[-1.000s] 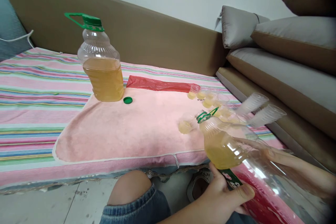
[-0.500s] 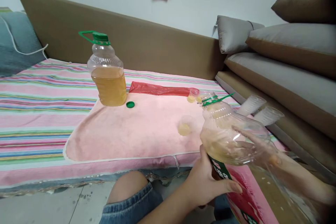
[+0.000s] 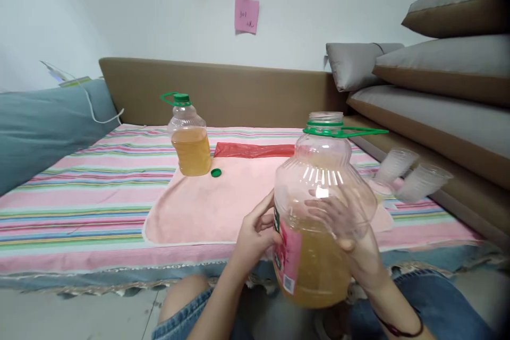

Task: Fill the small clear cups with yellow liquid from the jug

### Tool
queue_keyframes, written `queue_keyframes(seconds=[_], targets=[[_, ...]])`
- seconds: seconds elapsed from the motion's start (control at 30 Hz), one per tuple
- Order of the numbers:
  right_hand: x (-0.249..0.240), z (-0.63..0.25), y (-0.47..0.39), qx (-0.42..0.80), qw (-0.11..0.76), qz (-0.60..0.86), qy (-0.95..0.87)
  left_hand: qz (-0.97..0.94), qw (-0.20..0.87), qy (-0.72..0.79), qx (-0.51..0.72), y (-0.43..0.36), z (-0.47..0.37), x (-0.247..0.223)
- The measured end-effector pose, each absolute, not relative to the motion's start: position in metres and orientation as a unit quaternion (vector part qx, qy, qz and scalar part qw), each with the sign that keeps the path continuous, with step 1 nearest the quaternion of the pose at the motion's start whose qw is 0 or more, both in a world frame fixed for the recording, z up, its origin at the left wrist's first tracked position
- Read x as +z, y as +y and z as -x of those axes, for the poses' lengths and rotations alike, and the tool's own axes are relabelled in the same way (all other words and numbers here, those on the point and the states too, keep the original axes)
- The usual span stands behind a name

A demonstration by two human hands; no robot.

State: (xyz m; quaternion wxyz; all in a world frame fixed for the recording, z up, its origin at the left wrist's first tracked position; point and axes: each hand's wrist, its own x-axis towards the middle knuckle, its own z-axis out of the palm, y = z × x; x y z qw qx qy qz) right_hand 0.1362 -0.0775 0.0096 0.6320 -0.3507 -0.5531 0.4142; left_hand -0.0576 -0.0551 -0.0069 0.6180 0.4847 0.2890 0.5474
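A large clear bottle [image 3: 319,212] with a pink label and a green neck ring stands nearly upright between my hands, uncapped and part full of yellowish liquid. My left hand [image 3: 258,231] grips its left side by the label. Around the right and far side wraps my right hand [image 3: 354,239], its fingers seen through the plastic. A second bottle [image 3: 192,151], capped in green, stands on the pink cloth [image 3: 191,212] at the left. Near its base lies a loose green cap [image 3: 215,172].
Stacks of clear cups [image 3: 423,183] lie at the right, with a small cup [image 3: 380,188] partly behind the bottle. A red plastic strip [image 3: 251,150] crosses the cloth's far edge. Grey-brown cushions [image 3: 446,66] are piled at the right.
The held bottle has swung from tilted leftward to nearly upright, and its liquid has settled low. Both hands still hold it. The view has shifted, and the bottle now covers part of the cloth.
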Motion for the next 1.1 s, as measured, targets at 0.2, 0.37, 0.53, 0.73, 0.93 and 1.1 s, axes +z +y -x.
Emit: queue_keyframes(seconds=[0.2, 0.37, 0.53, 0.73, 0.93, 1.1], targets=[[0.007, -0.066, -0.034, 0.376, 0.666, 0.266, -0.587, -0.433, 0.412, 0.414, 0.687, -0.064, 0.092, 0.006], [-0.011, -0.005, 0.011, 0.352, 0.672, 0.236, -0.608, -0.328, 0.298, 0.518, 0.731, -0.075, 0.107, 0.009], [-0.030, 0.051, 0.049, 0.366, 0.673, 0.219, -0.604, -0.261, 0.311, 0.554, 0.727, -0.074, 0.118, 0.002], [-0.035, 0.097, 0.073, 0.389, 0.664, 0.196, -0.608, -0.283, 0.275, 0.571, 0.720, -0.064, 0.127, -0.014], [-0.040, 0.125, 0.086, 0.398, 0.647, 0.188, -0.623, -0.312, 0.332, 0.565, 0.688, -0.066, 0.133, -0.027], [-0.044, 0.127, 0.086, 0.387, 0.618, 0.205, -0.653, -0.314, 0.318, 0.564, 0.695, -0.065, 0.129, -0.028]])
